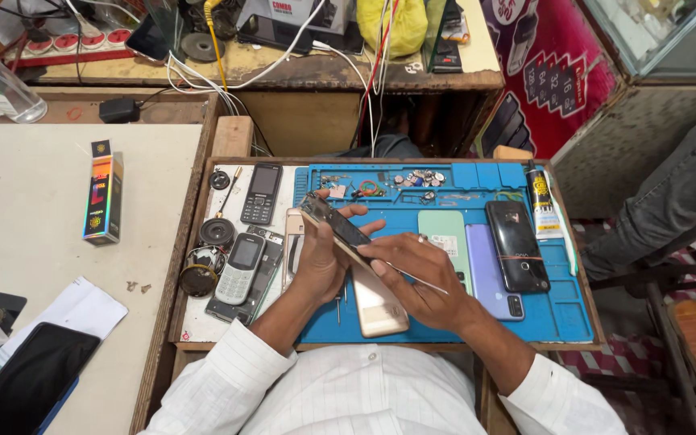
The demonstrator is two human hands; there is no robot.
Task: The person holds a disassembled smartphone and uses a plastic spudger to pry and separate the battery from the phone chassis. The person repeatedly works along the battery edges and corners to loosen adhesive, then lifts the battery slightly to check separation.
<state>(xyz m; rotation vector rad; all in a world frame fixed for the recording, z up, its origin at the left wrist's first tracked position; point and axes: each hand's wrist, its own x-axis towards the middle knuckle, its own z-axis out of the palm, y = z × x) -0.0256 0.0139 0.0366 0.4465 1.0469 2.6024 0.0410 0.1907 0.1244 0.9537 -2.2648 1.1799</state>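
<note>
1. White sleeves (283, 379) fill the bottom of the view; both forearms reach forward over a blue mat (557, 310) on a wooden tray.
2. Left hand (320, 258) has its grip closed around a gold phone (374, 302), held tilted above the mat, with its dark screen panel (336, 225) lifted off the body at the top end.
3. Right hand (416, 282) has a narrow pinch grip on a thin metal tool (416, 279), its tip at the seam between panel and body.
4. Judged from its look, the phone is light and stiff, but the raised panel is thin glass, slick and fragile; the body's side edges look the safest hold.
5. On the mat just right of the hands lie a green phone (443, 229), a lilac phone (489, 270) and a black phone (517, 246), with a glue tube (541, 201) beyond.
6. To the left, two keypad phones (239, 266) and round parts lie on a white surface (195, 322).
</note>
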